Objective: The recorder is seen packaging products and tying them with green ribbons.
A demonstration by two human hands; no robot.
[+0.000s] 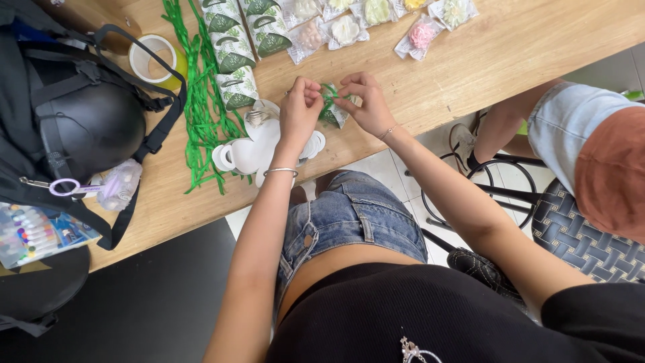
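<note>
My left hand (300, 107) and my right hand (366, 101) meet at the near edge of a wooden table (470, 60). Between their fingertips they hold a small green and white packet (331, 111) wrapped with a green ribbon. Both hands pinch the ribbon on top of the packet. A white flower-shaped holder (252, 151) lies just under my left wrist. A heap of green ribbons (201, 114) lies left of it.
A row of green and white packets (235, 54) runs up the table. Several clear bags with pastel cakes (346, 30) lie at the far edge. A roll of tape (153, 59), a black bag with a helmet (87, 124) and a marker set (30, 232) sit left. Another person (591, 154) sits right.
</note>
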